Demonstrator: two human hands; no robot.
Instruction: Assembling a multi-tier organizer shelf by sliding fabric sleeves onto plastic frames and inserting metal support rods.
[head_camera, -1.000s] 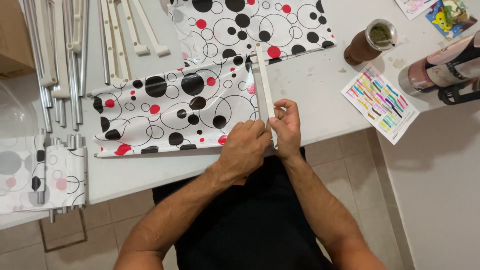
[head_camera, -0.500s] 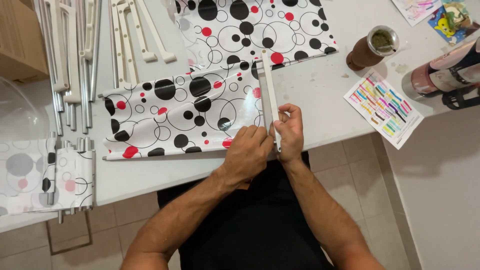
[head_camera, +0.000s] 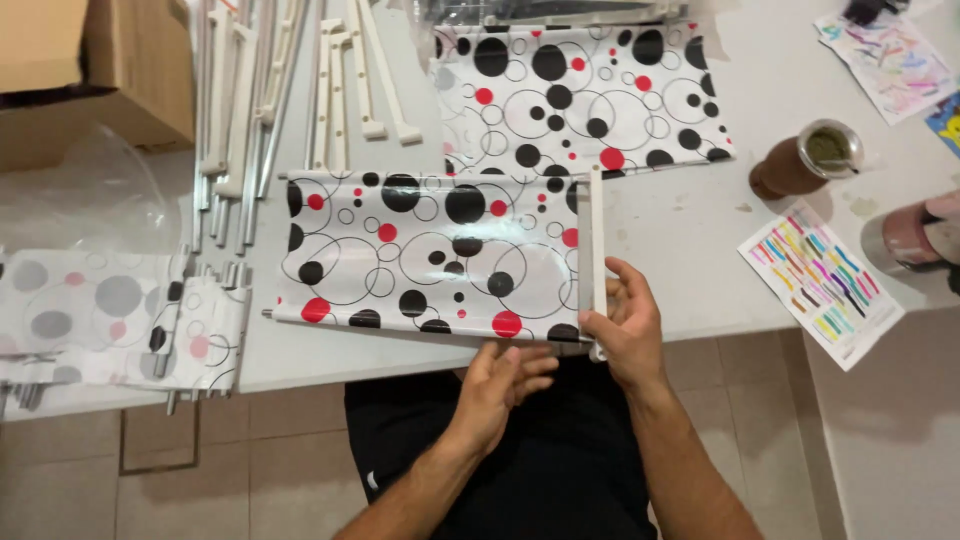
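The right hand (head_camera: 628, 335) gripped a white plastic rail (head_camera: 597, 250) at the spotted sheet (head_camera: 430, 250)'s right edge. The left hand (head_camera: 500, 385) hovered open just near of it. A mate cup (head_camera: 808, 158) and colour chart (head_camera: 820, 280) lay right.

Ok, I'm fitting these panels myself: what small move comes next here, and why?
Probably bring the left hand back up to steady the spotted sheet's near edge. The right hand alone grips the white bar at the sheet's right end, while the left hand hangs off the table edge, touching nothing.
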